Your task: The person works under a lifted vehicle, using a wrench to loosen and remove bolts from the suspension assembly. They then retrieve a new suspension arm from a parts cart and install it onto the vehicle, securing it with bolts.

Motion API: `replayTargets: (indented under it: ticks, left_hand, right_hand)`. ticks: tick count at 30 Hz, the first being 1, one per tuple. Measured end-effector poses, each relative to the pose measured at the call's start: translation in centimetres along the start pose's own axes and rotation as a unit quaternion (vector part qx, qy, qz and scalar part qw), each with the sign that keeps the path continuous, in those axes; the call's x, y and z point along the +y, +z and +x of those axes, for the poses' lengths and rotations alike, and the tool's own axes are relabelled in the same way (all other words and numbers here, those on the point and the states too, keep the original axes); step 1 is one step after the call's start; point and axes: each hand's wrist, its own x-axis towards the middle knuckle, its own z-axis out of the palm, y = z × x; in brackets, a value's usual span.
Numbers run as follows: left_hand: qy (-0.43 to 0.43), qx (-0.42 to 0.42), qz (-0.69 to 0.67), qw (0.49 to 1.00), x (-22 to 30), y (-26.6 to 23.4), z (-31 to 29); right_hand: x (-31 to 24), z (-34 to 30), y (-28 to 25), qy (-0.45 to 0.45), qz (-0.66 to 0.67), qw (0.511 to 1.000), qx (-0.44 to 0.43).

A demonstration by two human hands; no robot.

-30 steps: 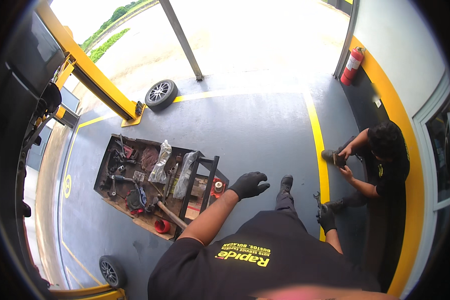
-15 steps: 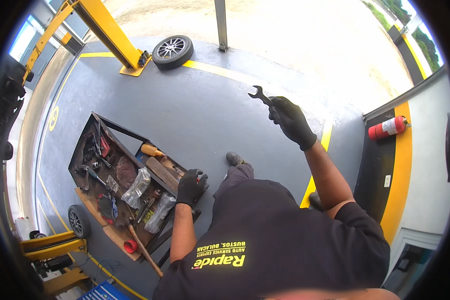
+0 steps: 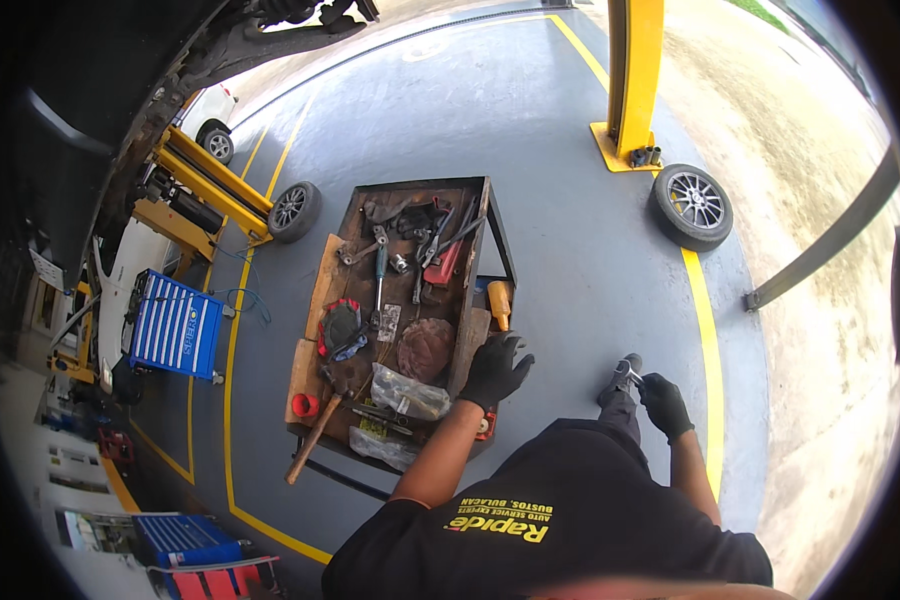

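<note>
My gloved right hand (image 3: 663, 405) is closed around an open-end wrench (image 3: 631, 375), whose jaw end sticks out to the left, above my shoe. My gloved left hand (image 3: 497, 370) reaches over the right edge of a tool cart (image 3: 422, 184), fingers apart and nothing visible in them. Near it lies an amber bottle (image 3: 499, 303) on the cart's side. On the cart are a ratchet (image 3: 381, 265), a hammer (image 3: 315, 437), clear plastic bags (image 3: 410, 392), a brown rag-like bundle (image 3: 427, 347), a red cup (image 3: 305, 405) and several loose metal tools.
A yellow lift post (image 3: 633, 80) stands at the far right beside a loose wheel (image 3: 692, 207). Another wheel (image 3: 295, 211) lies beyond the cart's left side. A blue tool cabinet (image 3: 177, 325) stands further left. A raised vehicle (image 3: 90, 110) fills the upper left.
My view has turned left, bringing the cart to the middle. My right hand has lowered with the wrench. My left hand's fingers have spread at the cart's edge.
</note>
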Motion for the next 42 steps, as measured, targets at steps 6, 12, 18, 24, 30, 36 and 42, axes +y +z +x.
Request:
replayTargets:
  ticks: [6,12,18,24,30,36,42]
  left_hand:
    - [-0.222,0.240,0.110,0.939,-6.6,2.1,5.4]
    - [-0.399,0.349,-0.019,0.847,-8.9,3.0,8.5]
    - [-0.413,0.417,-0.004,0.810,-9.7,4.3,8.7]
    - [-0.455,0.392,-0.002,0.800,-9.7,3.8,8.6]
    - [-0.448,0.350,0.049,0.821,-9.3,3.6,8.6]
    - [-0.529,0.354,-0.066,0.768,-9.3,2.6,9.5]
    - [-0.596,0.363,-0.066,0.713,-9.2,1.6,11.0]
  right_hand:
    - [-2.9,26.0,-2.6,-0.085,0.048,0.981,-0.170]
    - [-29.0,46.0,-1.5,-0.370,0.076,0.890,-0.254]
    - [-58.4,47.8,2.9,-0.590,0.260,0.744,-0.175]
    - [-73.3,44.4,7.3,-0.583,0.289,0.726,-0.224]
    - [-77.0,43.3,12.5,-0.610,0.366,0.682,-0.170]
    - [-79.1,43.5,14.4,-0.605,0.445,0.623,-0.217]
    - [-79.6,44.2,15.4,-0.622,0.480,0.579,-0.218]
